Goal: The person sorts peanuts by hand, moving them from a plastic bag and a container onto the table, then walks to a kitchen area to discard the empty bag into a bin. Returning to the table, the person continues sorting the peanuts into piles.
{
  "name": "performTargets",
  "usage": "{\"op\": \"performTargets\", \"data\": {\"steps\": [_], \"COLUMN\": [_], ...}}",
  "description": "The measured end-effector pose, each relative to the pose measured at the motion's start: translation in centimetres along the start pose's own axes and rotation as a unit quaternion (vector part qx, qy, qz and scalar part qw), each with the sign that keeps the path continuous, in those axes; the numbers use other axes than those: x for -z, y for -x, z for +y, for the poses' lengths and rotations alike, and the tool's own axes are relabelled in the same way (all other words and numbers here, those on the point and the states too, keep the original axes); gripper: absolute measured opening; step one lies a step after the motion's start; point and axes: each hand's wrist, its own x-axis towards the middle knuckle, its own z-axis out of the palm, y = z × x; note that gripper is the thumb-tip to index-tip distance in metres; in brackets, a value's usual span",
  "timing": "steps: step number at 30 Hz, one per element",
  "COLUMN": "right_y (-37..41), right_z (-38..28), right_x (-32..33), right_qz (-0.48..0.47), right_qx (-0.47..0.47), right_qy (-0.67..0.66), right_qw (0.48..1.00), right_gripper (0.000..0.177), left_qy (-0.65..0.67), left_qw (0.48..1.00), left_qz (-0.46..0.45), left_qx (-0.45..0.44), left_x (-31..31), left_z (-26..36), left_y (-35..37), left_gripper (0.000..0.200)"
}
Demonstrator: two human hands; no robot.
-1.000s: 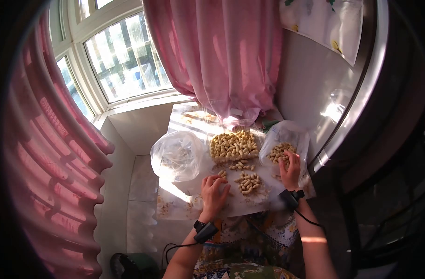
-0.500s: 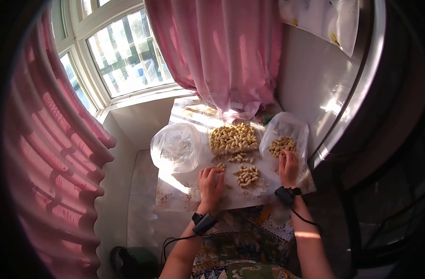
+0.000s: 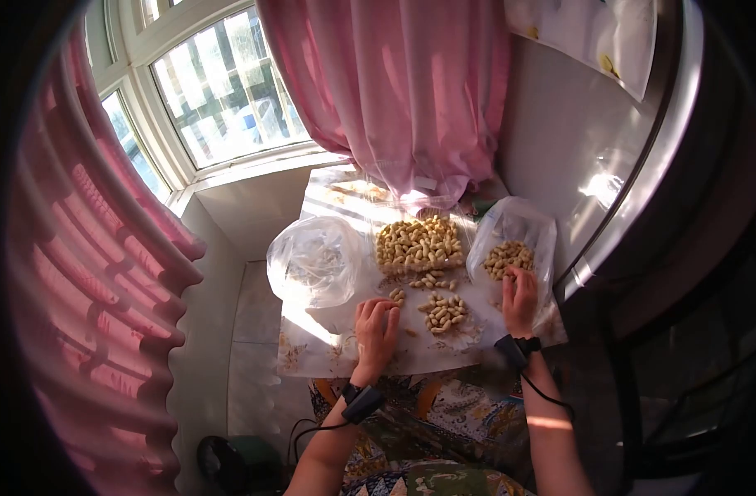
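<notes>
Open along the bare near strip of table [image 3: 328, 351], blocked farther in by the small peanut pile [image 3: 444, 312], the big heap [image 3: 419, 244], the clear bag [image 3: 314, 260] at left, the peanut bag [image 3: 517, 236] at right and the curtain [image 3: 411, 99] behind.

No readable text, label, brand, number or sign on anything in view.

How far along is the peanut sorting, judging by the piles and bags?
Done: some peanuts already lie in the right bag. In hand: the right hand is at that bag's mouth; the left hand rests by a few loose peanuts. Left: the small pile and the large pile behind it, so most likely remains.
</notes>
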Motion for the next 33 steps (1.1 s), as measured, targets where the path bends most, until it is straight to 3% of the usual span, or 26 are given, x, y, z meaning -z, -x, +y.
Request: {"op": "performTargets", "data": {"steps": [28, 31, 33], "right_y": [-0.1, -0.2, -0.6], "right_z": [-0.3, -0.4, -2.2], "right_x": [0.4, 0.6, 1.4], "right_qz": [-0.018, 0.004, 0.012], "right_qx": [-0.028, -0.019, 0.051], "right_qy": [-0.001, -0.031, 0.004], "right_qw": [0.999, 0.999, 0.999], "right_gripper": [0.018, 0.019, 0.020], "left_qy": [0.036, 0.008, 0.008], "left_qw": [0.998, 0.999, 1.000], "left_qz": [-0.014, -0.013, -0.012], "left_qx": [0.046, 0.035, 0.026], "left_x": [0.5, 0.0, -0.1], "left_z": [0.3, -0.2, -0.5], "left_y": [-0.3, -0.2, -0.3], "left_gripper": [0.010, 0.015, 0.019]}}
